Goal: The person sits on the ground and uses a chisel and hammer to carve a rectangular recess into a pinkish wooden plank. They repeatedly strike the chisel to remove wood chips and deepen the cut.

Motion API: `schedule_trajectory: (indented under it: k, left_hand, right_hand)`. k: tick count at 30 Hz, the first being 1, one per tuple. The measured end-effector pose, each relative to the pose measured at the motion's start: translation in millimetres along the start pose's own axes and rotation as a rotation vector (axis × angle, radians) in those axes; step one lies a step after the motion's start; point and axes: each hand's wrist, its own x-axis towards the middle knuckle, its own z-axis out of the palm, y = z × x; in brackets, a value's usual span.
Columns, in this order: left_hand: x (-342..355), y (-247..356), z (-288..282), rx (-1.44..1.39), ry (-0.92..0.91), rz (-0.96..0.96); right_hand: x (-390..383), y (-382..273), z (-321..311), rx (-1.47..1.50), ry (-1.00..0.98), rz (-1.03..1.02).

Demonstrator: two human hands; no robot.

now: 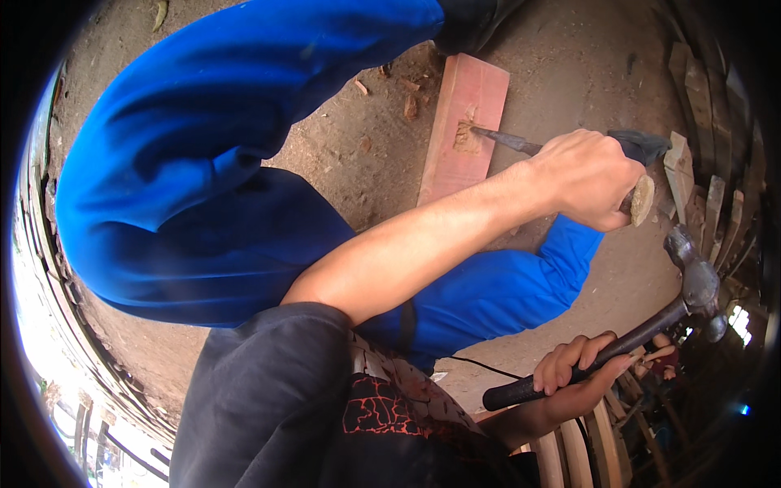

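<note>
A reddish wooden plank (486,91) lies on the dirt ground between my legs, with a rough, roughly rectangular recess (465,140) cut in its upper face. My left hand (590,175) is wrapped round the handle of a chisel (506,140), whose tip meets the recess. The chisel is tilted, and its pale, worn butt (642,201) sticks out past my fist. Off to the lower right, my right hand (573,366) grips a hammer (651,325) by its dark handle. The hammer's metal head is raised, apart from the chisel butt.
My blue-trousered legs (203,98) bend around the plank, and a dark shoe (472,26) is beside its far end. Another dark shoe (643,146) shows behind my left hand. Wood chips (411,106) litter the ground. Wooden pieces (691,175) stand along the right side.
</note>
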Motion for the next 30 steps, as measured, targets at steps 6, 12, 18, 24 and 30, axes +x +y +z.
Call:
schedule_trajectory:
  k: [6, 12, 18, 24, 30]
  left_hand:
    - [-7, -1, -1, -0.009, 0.051, 0.038]
    - [-14, -1, 1, -0.020, 0.088, 0.072]
    - [-22, 1, -5, -0.049, 0.029, 0.069]
    - [-28, 2, -3, -0.054, 0.012, 0.096]
    - [-27, -1, -4, -0.042, 0.071, 0.127]
  right_hand:
    - [1, -1, -4, -0.069, -0.001, -0.037]
    - [-4, 5, 1, -0.086, -0.041, 0.010]
    - [-13, 7, -7, -0.098, -0.071, -0.017]
    - [-19, 20, -15, -0.190, -0.150, 0.007]
    - [-11, 15, -47, 0.204, -0.436, -0.006]
